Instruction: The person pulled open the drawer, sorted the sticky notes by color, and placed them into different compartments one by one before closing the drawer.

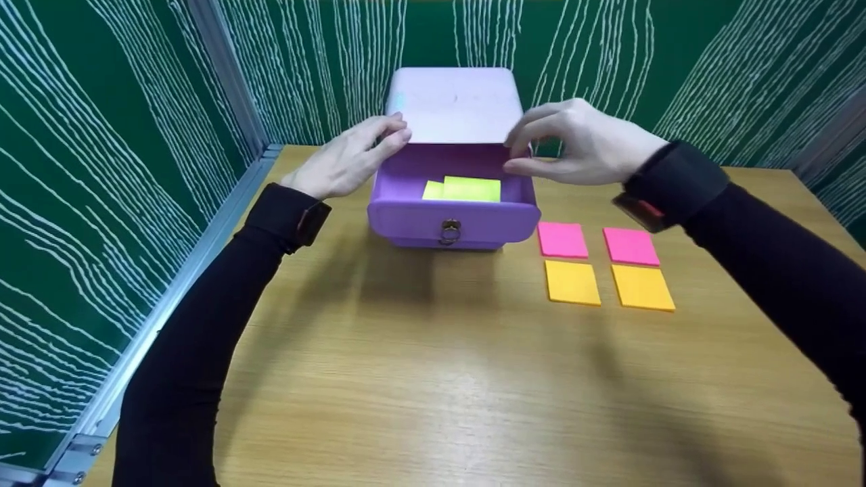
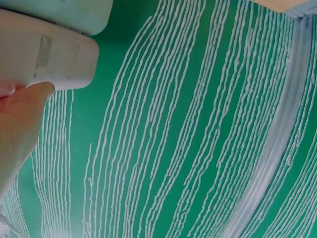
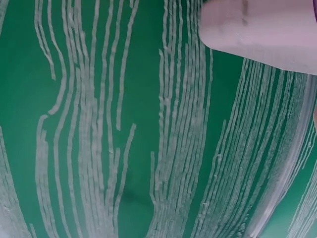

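Note:
A small purple box with a pale lilac top (image 1: 457, 105) stands on the table, its drawer (image 1: 406, 220) pulled out toward me. Inside the drawer are yellow-green sticky note pads (image 1: 473, 189). My left hand (image 1: 348, 155) rests its fingertips at the left edge of the top. In the left wrist view, its thumb (image 2: 25, 119) lies by the pale box (image 2: 64, 54). At the right edge of the box is my right hand (image 1: 585, 145), fingers loosely bent and thumb apart from them, nothing seen between. The right wrist view shows mostly the box's side (image 3: 262, 34).
Two pink sticky note pads (image 1: 563, 241) and two orange ones (image 1: 572, 283) lie on the wooden table (image 1: 433, 379), right of the box. Green walls (image 1: 433, 34) with white wavy lines stand behind and at the sides. A metal frame (image 1: 155, 325) runs along the left edge.

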The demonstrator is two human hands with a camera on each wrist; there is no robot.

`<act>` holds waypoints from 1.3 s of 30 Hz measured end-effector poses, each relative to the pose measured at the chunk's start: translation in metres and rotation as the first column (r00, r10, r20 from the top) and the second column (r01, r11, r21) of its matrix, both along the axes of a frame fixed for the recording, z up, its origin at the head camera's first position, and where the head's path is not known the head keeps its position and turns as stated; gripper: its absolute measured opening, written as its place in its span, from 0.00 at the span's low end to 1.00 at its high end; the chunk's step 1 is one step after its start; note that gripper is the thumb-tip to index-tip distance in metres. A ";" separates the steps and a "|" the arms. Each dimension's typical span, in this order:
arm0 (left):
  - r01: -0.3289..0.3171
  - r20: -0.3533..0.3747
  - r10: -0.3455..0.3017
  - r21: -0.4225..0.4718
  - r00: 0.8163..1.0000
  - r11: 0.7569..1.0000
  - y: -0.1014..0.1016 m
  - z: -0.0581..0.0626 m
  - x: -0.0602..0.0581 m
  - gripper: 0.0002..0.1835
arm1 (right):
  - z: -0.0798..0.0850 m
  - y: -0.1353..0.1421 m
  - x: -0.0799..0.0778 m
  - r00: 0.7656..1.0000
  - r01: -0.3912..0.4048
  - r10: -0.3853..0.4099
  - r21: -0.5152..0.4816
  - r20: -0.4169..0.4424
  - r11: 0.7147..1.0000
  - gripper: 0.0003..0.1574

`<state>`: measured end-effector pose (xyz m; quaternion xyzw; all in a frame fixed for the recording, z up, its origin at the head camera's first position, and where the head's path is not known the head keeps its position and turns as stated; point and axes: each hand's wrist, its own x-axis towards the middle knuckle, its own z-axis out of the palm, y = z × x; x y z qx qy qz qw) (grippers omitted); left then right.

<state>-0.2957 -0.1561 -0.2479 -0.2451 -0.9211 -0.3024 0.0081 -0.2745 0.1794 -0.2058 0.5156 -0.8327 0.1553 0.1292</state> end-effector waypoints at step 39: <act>0.014 0.003 -0.014 0.000 1.000 1.000 -0.002 -0.002 0.001 0.39 | -0.078 0.011 0.108 0.980 -0.009 0.062 0.271 -0.187 0.962 0.40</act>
